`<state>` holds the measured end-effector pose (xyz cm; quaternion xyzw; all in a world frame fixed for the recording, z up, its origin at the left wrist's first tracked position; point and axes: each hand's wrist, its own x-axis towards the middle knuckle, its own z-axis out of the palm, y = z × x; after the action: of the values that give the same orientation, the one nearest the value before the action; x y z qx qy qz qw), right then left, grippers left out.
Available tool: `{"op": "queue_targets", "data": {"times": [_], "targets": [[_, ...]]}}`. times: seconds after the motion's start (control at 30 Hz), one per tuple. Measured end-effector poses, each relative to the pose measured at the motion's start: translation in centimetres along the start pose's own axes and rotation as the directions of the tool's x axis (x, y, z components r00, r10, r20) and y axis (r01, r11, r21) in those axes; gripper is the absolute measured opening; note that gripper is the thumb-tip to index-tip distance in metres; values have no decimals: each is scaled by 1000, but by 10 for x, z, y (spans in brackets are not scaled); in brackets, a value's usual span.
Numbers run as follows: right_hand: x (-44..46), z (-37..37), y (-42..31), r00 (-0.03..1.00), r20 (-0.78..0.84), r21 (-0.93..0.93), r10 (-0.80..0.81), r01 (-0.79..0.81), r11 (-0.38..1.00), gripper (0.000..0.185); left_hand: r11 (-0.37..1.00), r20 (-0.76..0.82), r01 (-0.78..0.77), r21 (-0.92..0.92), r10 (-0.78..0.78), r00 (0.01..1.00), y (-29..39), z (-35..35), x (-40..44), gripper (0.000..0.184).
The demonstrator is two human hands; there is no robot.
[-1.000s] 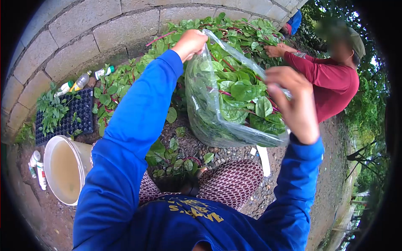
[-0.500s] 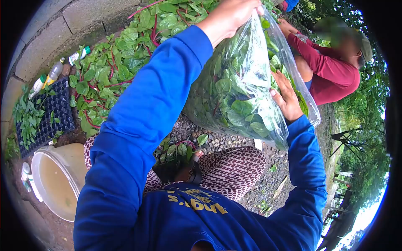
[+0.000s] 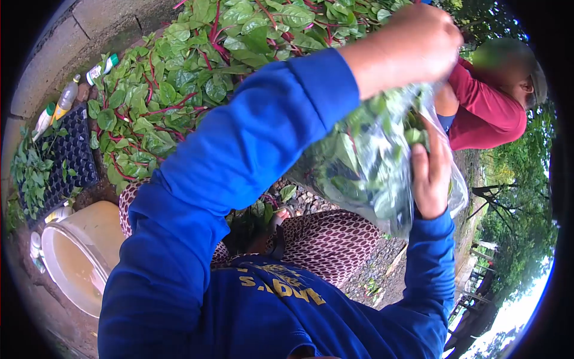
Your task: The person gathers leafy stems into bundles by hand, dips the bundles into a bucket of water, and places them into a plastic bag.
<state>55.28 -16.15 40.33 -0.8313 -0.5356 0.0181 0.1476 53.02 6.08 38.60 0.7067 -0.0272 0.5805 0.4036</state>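
Observation:
A clear plastic bag (image 3: 341, 173) full of green leaves is tilted in front of me, above my knees. My left hand (image 3: 412, 51) is closed at the bag's upper edge, blurred by motion; its fingertips are partly hidden. Against the bag's right side, near its mouth, my right hand (image 3: 433, 173) has its fingers stretched upward and its thumb a little apart. Behind my left sleeve spreads a large heap of leafy greens (image 3: 173, 90) with reddish-purple stems.
On the left are a white bucket (image 3: 89, 239) of cloudy water, a black seedling tray (image 3: 75, 155) with cut greens, and several bottles (image 3: 67, 99) by a block wall (image 3: 51, 57). At right sits a person in a red sleeve (image 3: 484, 96). Gravel (image 3: 376, 269) covers the ground.
My left hand has swung to the right and slightly down, with the bag's upper edge following. My right hand has shifted slightly right and down, its fingers turned more upright.

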Motion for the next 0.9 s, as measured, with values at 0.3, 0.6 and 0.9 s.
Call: {"op": "queue_targets", "data": {"times": [0.3,0.6,0.9], "targets": [[-94,31,62,984,40,-136,-173,177,975,48,910,-157,253,-328,-317,935,103,110,-25,16],[-43,26,106,953,114,15,-282,282,959,50,808,-182,386,-446,-504,844,85,213,-4,15],[63,74,155,882,143,197,-450,420,886,53,848,-180,402,-345,-480,859,45,190,19,14]]}}
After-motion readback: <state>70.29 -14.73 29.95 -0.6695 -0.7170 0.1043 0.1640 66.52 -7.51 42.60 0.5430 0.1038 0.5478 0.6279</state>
